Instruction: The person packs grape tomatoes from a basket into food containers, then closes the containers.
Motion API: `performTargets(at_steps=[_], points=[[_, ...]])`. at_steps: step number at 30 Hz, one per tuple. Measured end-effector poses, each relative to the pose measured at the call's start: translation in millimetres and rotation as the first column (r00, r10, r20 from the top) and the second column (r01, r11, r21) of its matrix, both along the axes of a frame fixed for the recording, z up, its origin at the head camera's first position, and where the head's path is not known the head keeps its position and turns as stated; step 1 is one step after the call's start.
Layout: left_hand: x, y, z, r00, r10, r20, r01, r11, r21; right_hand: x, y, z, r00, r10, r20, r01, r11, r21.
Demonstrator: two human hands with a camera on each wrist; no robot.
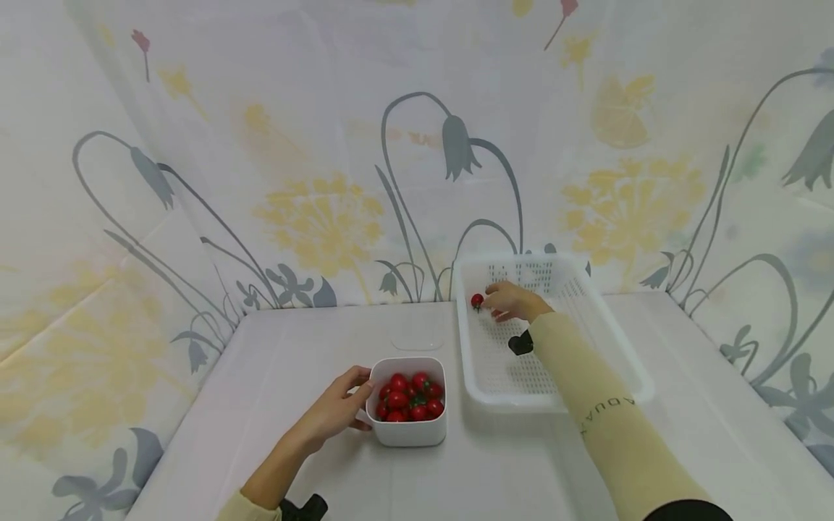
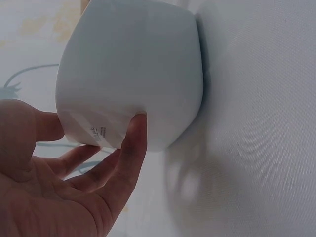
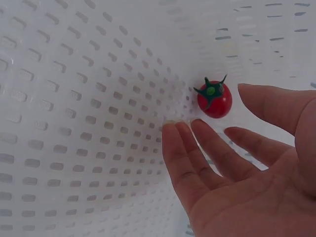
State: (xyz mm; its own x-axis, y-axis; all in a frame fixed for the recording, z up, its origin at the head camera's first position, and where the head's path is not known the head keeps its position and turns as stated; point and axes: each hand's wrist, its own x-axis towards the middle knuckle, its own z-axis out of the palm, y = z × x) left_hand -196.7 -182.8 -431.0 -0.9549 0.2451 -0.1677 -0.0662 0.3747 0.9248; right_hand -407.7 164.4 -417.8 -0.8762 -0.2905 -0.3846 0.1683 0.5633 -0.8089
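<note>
Several red cherry tomatoes (image 1: 399,400) with green stems fill a white square container (image 1: 410,434). My left hand (image 1: 339,409) rests its spread fingers against the container's left side; in the left wrist view a fingertip (image 2: 140,121) touches the smooth wall (image 2: 133,64). Inside the white perforated basket (image 1: 482,394), my right hand (image 1: 511,302) reaches toward one cherry tomato (image 1: 477,299) near the left wall. Seen from the right wrist, that tomato (image 3: 217,103) sits between the thumb and the extended fingers (image 3: 182,153), with a visible gap on the thumb side.
The basket stands on the white table (image 1: 274,376) at the right, against the back. Behind the table hangs a floral-printed cloth (image 1: 313,145). The container stands left of the basket and nearer the front, with a strip of tabletop between them.
</note>
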Motion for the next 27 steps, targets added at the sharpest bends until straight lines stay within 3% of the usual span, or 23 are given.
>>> performTargets(at_steps=[10, 27], points=[[1.6, 0.6, 1.9, 1.0, 0.002, -0.003, -0.002, 1.0, 0.004, 4.7, -4, 2.3, 0.999, 0.04, 0.011, -0.039, 0.998, -0.052], [1.5, 0.8, 2.7, 1.0, 0.001, 0.001, -0.001, 1.0, 0.007, -2.5, -12, -1.6, 0.996, -0.072, 0.056, 0.077, 0.992, -0.102]])
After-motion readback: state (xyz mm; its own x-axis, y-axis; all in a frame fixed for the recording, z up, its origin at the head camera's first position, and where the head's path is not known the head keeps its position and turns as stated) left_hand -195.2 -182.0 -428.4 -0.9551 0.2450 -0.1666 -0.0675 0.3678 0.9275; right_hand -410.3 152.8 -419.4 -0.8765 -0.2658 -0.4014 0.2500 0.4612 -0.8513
